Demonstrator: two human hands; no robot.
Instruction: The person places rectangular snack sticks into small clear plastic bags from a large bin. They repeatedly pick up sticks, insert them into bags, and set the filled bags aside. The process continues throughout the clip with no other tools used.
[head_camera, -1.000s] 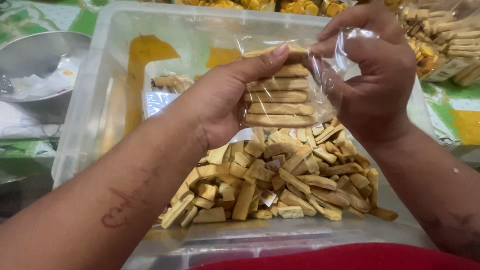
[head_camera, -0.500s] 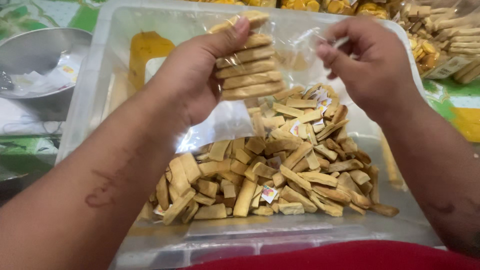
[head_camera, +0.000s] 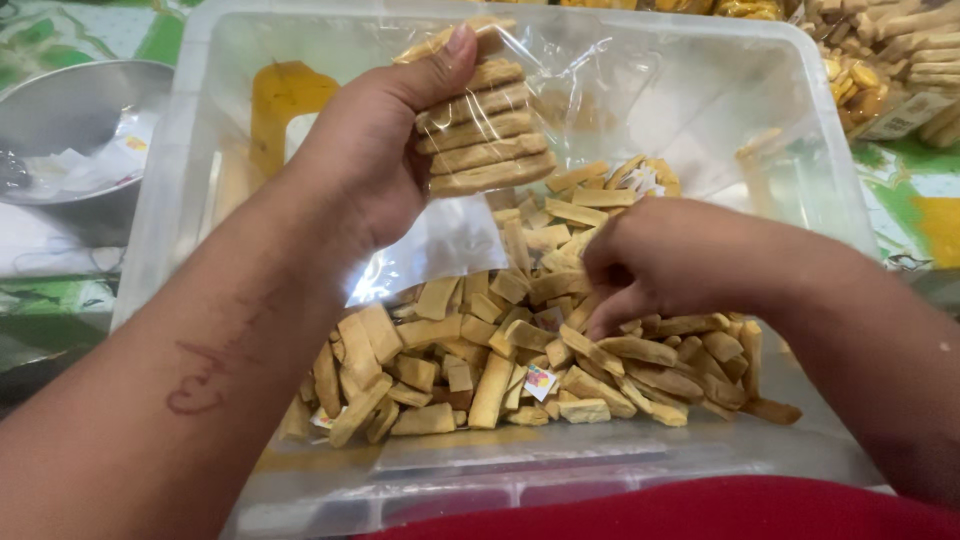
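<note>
Your left hand (head_camera: 375, 165) grips a bagged biscuit stack (head_camera: 480, 125); your right hand (head_camera: 660, 260) pinches into the loose biscuits (head_camera: 520, 350) in the near tub (head_camera: 800, 120)

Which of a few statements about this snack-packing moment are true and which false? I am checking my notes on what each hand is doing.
1. The left hand holds a clear bag of stacked biscuit sticks. True.
2. The right hand is raised above the tub, empty. False: it reaches down into the loose biscuit pieces.
3. The loose pieces lie in a clear plastic tub. True.
4. The metal bowl stands to the right of the tub. False: it stands to the left.
5. The held bag is opaque. False: the sticks show through it.
</note>
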